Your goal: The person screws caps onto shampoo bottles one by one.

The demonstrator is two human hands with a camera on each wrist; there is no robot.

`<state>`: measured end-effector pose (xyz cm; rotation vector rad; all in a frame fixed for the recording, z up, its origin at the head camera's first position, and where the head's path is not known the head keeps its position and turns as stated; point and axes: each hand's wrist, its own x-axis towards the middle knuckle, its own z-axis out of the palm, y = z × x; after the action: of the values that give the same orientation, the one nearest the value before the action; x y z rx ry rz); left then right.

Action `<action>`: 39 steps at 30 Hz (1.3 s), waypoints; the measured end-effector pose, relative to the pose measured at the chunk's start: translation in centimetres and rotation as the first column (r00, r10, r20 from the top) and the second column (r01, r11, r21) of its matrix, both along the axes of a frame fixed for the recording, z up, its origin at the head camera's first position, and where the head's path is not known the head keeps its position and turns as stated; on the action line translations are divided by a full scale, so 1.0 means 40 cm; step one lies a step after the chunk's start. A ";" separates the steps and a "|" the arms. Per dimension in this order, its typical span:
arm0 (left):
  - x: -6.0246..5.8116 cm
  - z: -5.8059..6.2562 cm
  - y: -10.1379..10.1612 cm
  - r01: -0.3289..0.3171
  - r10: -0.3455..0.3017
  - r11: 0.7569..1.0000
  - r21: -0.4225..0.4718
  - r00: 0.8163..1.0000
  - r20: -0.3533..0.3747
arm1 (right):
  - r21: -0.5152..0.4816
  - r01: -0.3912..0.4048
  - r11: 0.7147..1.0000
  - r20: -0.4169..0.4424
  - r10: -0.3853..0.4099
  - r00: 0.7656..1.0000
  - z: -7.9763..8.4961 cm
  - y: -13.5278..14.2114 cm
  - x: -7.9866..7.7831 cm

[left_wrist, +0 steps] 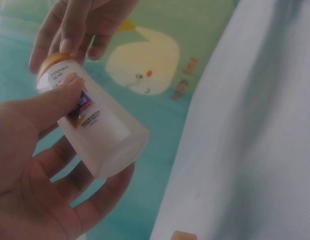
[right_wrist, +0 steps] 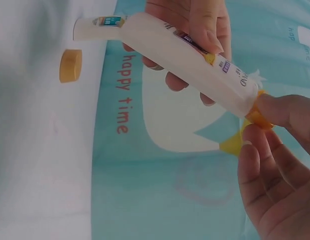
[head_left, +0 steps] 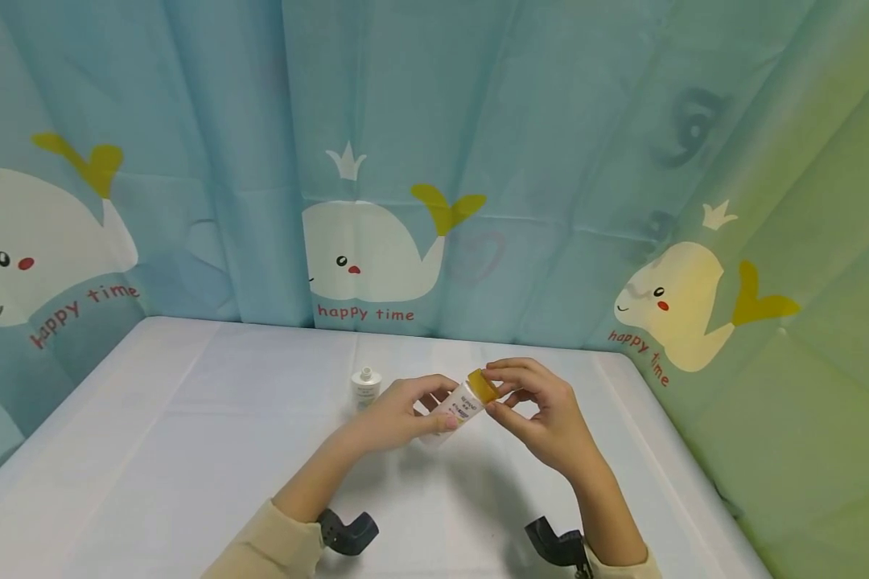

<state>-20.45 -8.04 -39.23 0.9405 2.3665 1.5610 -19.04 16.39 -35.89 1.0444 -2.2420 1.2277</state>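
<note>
My left hand (head_left: 394, 414) grips a white plastic bottle (head_left: 455, 410) around its body, thumb across the printed label. The bottle is tilted above the table, its gold cap (head_left: 482, 387) pointing up and to the right. With thumb and fingertips my right hand (head_left: 546, 414) pinches that cap, which sits on the bottle's end in the right wrist view. Behind my left hand stands a smaller white bottle (head_left: 366, 386), upright, its narrow neck bare. A loose gold cap (right_wrist: 70, 65) lies on the table near it in the right wrist view.
The white-covered table (head_left: 188, 450) spreads under both arms. A blue-green curtain (head_left: 550, 201) printed with whales hangs along the back and sides. Black wrist mounts (head_left: 349, 533) show below both hands.
</note>
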 end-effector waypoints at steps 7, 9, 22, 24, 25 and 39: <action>-0.001 -0.003 0.000 0.005 -0.005 1.000 -0.012 1.000 -0.001 | 0.038 -0.010 0.999 0.015 0.009 1.000 -0.003 0.008 -0.003; 0.000 -0.004 0.001 0.007 -0.007 1.000 -0.013 1.000 0.000 | 0.047 -0.007 0.999 0.028 0.005 1.000 -0.002 0.010 -0.002; -0.002 -0.008 0.004 0.024 -0.024 1.000 -0.009 1.000 0.003 | 0.064 0.023 0.998 0.053 -0.026 0.998 0.002 0.004 0.001; -0.001 -0.007 0.004 0.023 -0.023 1.000 -0.009 1.000 0.004 | 0.062 0.017 0.998 0.057 -0.020 0.998 0.002 0.003 0.001; -0.001 -0.007 0.005 0.021 -0.021 1.000 -0.012 1.000 0.002 | 0.062 0.015 0.998 0.057 -0.019 0.998 0.001 0.003 0.000; 0.000 -0.002 0.000 -0.018 0.018 0.999 -0.034 1.000 0.002 | 0.048 -0.006 0.999 0.037 0.004 0.999 0.000 0.007 0.000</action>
<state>-20.44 -8.03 -39.31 0.9129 2.3989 1.5224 -19.05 16.66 -35.90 1.0535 -2.3084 1.2099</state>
